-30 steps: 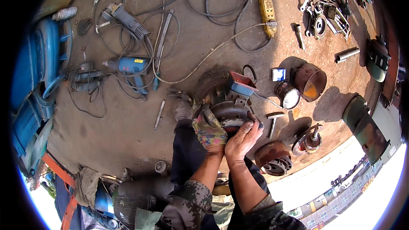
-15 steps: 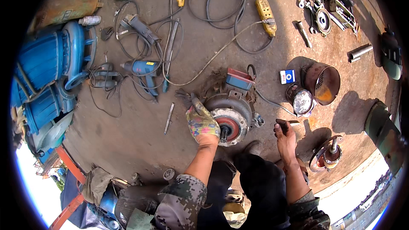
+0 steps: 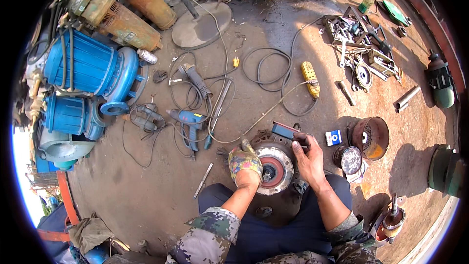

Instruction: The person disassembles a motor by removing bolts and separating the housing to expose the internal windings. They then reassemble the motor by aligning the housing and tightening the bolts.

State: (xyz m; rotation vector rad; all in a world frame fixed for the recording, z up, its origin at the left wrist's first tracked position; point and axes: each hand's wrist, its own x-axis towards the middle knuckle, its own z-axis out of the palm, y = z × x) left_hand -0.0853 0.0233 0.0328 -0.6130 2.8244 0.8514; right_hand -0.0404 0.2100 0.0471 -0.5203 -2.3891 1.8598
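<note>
Between my knees stands a dirty round motor [image 3: 265, 143], its pale flange ring [image 3: 288, 173] facing up around a reddish centre and a short shaft. My left hand [image 3: 245, 163], in a patterned glove, grips the motor's left side beside the ring. Bare and dark at the fingertips, my right hand [image 3: 309, 160] hovers at the motor's right, close to the open terminal box [image 3: 283, 130]. Its fingers are curled toward the thumb; whatever they may hold is too small to make out.
A blue heat gun [image 3: 190, 123], an angle grinder [image 3: 195, 80] and cables lie to the left. Ahead is a yellow power strip [image 3: 310, 79]. A paint can [image 3: 351, 160] and rusty drum [image 3: 375, 138] stand right, tools [image 3: 351, 34] beyond. Blue pumps [image 3: 85, 66] line the left.
My right hand has come left and inward, from beside the paint can to the motor's terminal box. My left hand stays at the motor. My knees are now around the motor, and the view has shifted.
</note>
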